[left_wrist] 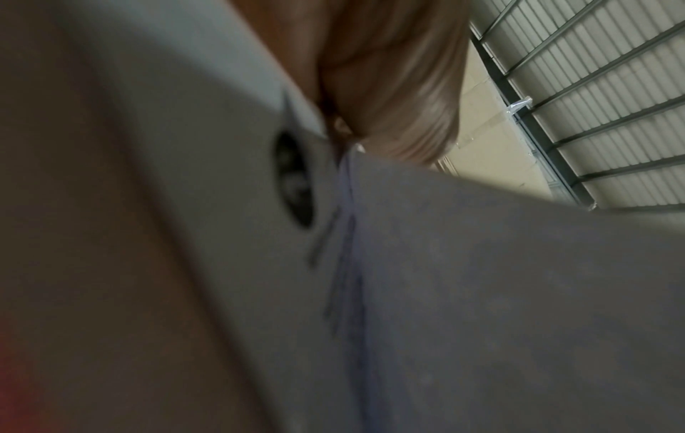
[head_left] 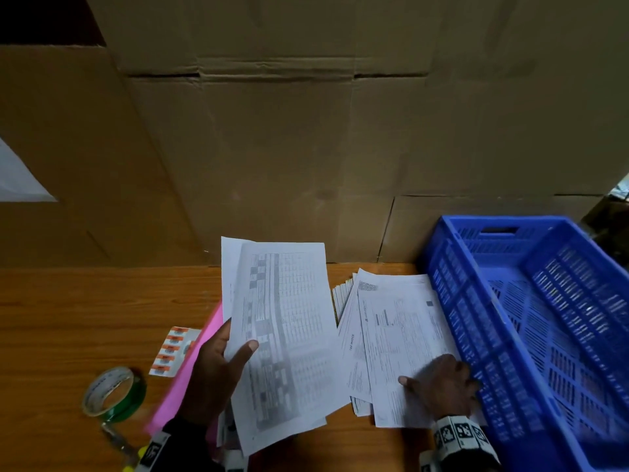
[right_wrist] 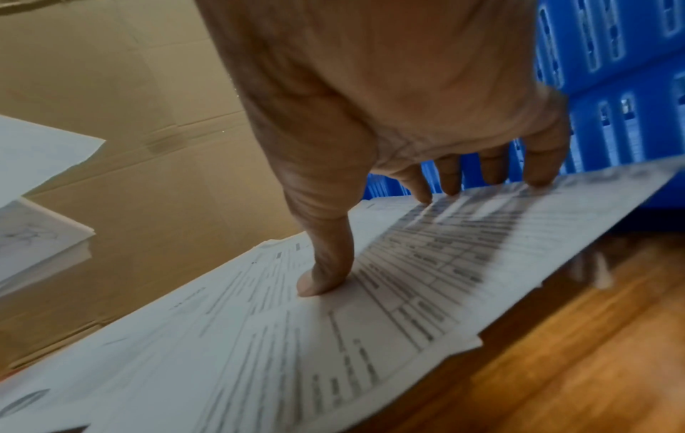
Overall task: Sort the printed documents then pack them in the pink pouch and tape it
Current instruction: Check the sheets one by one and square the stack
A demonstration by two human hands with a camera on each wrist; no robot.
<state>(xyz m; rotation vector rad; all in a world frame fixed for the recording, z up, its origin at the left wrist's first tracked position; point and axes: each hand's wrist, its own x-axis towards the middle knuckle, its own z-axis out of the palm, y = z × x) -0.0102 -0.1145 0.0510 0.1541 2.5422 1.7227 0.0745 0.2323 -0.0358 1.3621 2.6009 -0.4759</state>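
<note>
My left hand (head_left: 221, 366) grips a sheaf of printed sheets (head_left: 286, 338) lifted off the table, thumb on top of the front page. Up close in the left wrist view those sheets (left_wrist: 482, 293) fill the picture under my left hand (left_wrist: 389, 88). The pink pouch (head_left: 185, 373) lies flat beneath that hand, mostly hidden. My right hand (head_left: 442, 386) presses straight fingers down on a second pile of documents (head_left: 398, 332) lying beside the blue crate. In the right wrist view its fingertips (right_wrist: 322, 281) touch the top page (right_wrist: 333, 337).
A blue plastic crate (head_left: 456, 301) stands at the right, touching the document pile. A roll of green tape (head_left: 114, 395) and a strip of orange-and-white labels (head_left: 170, 350) lie on the wooden table (head_left: 85, 311) at the left. Cardboard boxes (head_left: 272, 148) wall off the back.
</note>
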